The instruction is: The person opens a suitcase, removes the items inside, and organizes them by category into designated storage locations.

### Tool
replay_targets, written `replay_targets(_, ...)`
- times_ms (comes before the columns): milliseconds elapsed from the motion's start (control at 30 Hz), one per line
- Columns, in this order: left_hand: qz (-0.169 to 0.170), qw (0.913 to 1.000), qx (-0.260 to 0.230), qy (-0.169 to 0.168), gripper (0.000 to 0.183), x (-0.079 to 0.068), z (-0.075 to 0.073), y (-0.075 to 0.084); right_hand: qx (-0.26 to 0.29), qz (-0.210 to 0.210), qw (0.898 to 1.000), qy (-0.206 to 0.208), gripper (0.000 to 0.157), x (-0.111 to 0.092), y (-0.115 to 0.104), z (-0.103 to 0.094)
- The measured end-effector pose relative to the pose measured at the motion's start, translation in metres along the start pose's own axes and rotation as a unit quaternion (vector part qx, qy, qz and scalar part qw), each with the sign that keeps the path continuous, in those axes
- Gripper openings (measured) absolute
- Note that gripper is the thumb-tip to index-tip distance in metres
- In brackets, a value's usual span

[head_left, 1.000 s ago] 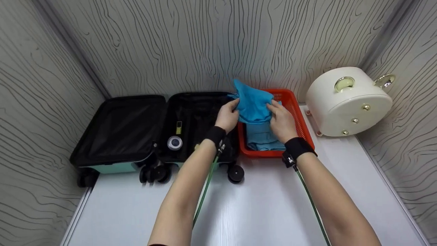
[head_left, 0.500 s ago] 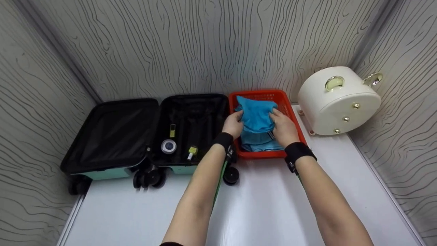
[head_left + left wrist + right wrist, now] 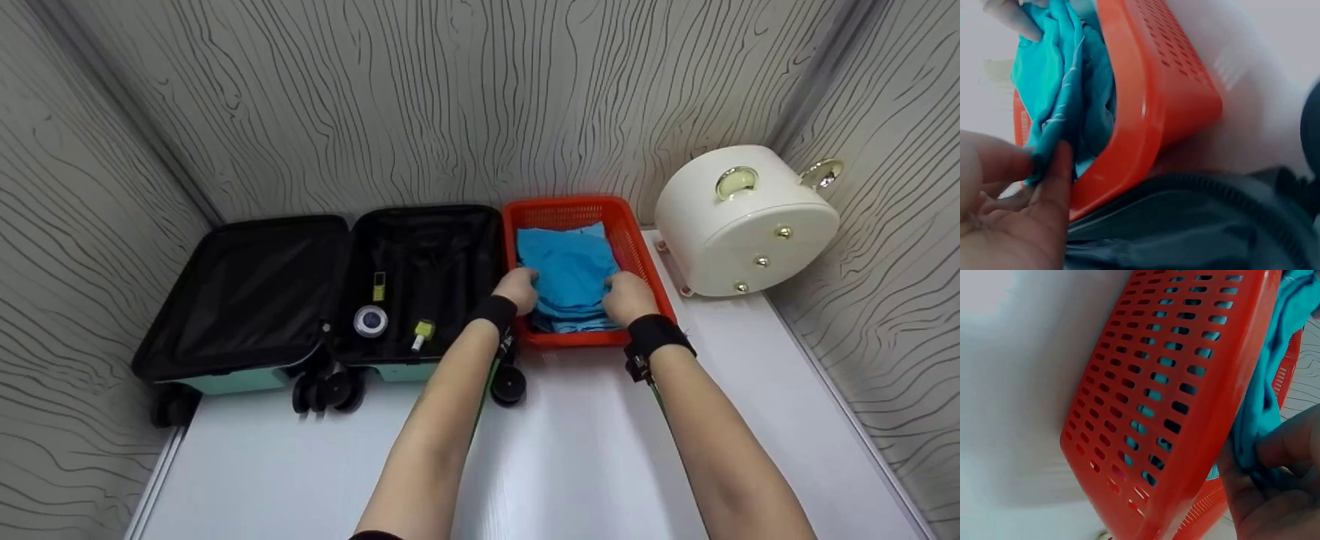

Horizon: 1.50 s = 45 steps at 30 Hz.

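A folded bright blue cloth (image 3: 574, 270) lies over other bluish folded fabric in a red perforated plastic basket (image 3: 634, 240). At the cloth's left edge my left hand (image 3: 519, 289) pinches it between thumb and fingers; the left wrist view shows the cloth's folded edge (image 3: 1061, 112) in that grip. My right hand (image 3: 628, 298) pinches the opposite edge, just inside the basket's right side. In the right wrist view the bunched cloth (image 3: 1258, 405) sits between thumb and fingers, beside the basket's wall (image 3: 1145, 382).
Left of the basket lies an open mint-green suitcase with black lining (image 3: 255, 292). In its near half are a round white-rimmed container (image 3: 370, 321), a small yellow-labelled item (image 3: 379, 286) and a yellow-green bottle with a white cap (image 3: 423, 334). A cream rounded case (image 3: 742, 225) stands right.
Both hands have brought the blue cloth down and toward me, from raised above the basket to lying flat on the fabric inside it. The view has also shifted slightly.
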<state>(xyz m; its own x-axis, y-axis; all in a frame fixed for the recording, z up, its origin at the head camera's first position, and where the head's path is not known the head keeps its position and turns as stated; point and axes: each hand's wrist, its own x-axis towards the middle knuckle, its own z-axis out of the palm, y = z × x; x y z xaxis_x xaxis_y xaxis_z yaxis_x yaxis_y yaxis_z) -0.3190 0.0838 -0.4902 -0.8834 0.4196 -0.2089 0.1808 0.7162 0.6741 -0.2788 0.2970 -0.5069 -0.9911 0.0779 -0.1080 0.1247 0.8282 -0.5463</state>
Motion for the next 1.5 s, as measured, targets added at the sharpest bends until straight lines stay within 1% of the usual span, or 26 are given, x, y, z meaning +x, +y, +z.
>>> replay_targets(67,0.002,0.9982,0.060,-0.008,0.043,-0.001,0.001,0.004,0.000,0.007,1.000,-0.004,0.040,0.000,-0.001,0.000)
replay_targets(133,0.003,0.9926,0.121,-0.011,0.039,-0.002,0.002,0.007,-0.006,0.006,1.000,-0.008,0.039,0.000,-0.001,0.000)
replay_targets(233,0.010,0.9787,0.205,-0.010,0.032,-0.005,0.004,0.010,-0.012,0.003,1.000,-0.017,0.038,0.001,0.000,0.001)
replay_targets(333,0.025,0.9612,0.274,-0.018,0.025,-0.009,0.003,0.011,-0.018,0.002,0.999,-0.026,0.038,0.001,0.000,0.003)
replay_targets(400,0.033,0.9495,0.311,-0.024,0.023,-0.012,0.001,0.011,-0.025,0.004,0.999,-0.031,0.038,0.000,-0.001,0.004)
replay_targets(433,0.035,0.9457,0.321,-0.032,0.024,-0.013,0.000,0.011,-0.030,0.005,0.999,-0.032,0.038,0.000,-0.002,0.004)
replay_targets(467,0.037,0.9438,0.326,-0.039,0.024,-0.014,-0.001,0.011,-0.035,0.006,0.999,-0.034,0.038,-0.001,-0.003,0.005)
replay_targets(533,0.039,0.9441,0.323,-0.053,0.026,-0.015,-0.003,0.009,-0.047,0.009,0.998,-0.033,0.038,-0.001,-0.004,0.005)
replay_targets(567,0.040,0.9465,0.315,-0.058,0.028,-0.015,-0.004,0.008,-0.057,0.011,0.998,-0.031,0.037,-0.002,-0.005,0.004)
replay_targets(667,0.046,0.9579,0.275,-0.068,0.033,-0.015,-0.006,0.004,-0.095,0.012,0.995,-0.024,0.035,-0.003,-0.006,0.004)
replay_targets(767,0.052,0.9664,0.244,-0.060,0.039,-0.016,-0.007,-0.002,-0.133,0.009,0.991,-0.009,0.032,-0.004,-0.008,0.003)
replay_targets(900,0.044,0.9709,0.233,-0.037,0.049,-0.017,-0.013,-0.009,-0.151,-0.004,0.988,0.018,0.031,-0.004,-0.009,0.002)
replay_targets(1000,0.037,0.9718,0.232,-0.019,0.054,-0.019,-0.022,-0.016,-0.152,-0.021,0.987,0.041,0.034,-0.003,-0.008,0.003)
replay_targets(1067,0.038,0.9716,0.234,-0.002,0.056,-0.021,-0.030,-0.021,-0.153,-0.037,0.986,0.059,0.035,-0.002,-0.006,0.002)
replay_targets(1133,0.038,0.9695,0.242,0.015,0.057,-0.023,-0.039,-0.029,-0.151,-0.056,0.984,0.078,0.037,-0.001,-0.004,0.000)
replay_targets(1233,0.037,0.9657,0.253,0.044,0.060,-0.027,-0.053,-0.043,-0.152,-0.092,0.978,0.113,0.038,0.000,0.002,-0.007)
replay_targets(1333,0.034,0.9633,0.259,0.063,0.063,-0.034,-0.068,-0.058,-0.154,-0.122,0.969,0.153,0.041,0.002,0.008,-0.020)
replay_targets(1367,0.034,0.9625,0.260,0.069,0.063,-0.036,-0.073,-0.063,-0.157,-0.130,0.964,0.170,0.041,0.002,0.011,-0.026)
replay_targets(1500,0.029,0.9604,0.266,0.079,0.065,-0.057,-0.090,-0.082,-0.158,-0.148,0.948,0.233,0.043,0.004,0.020,-0.058)
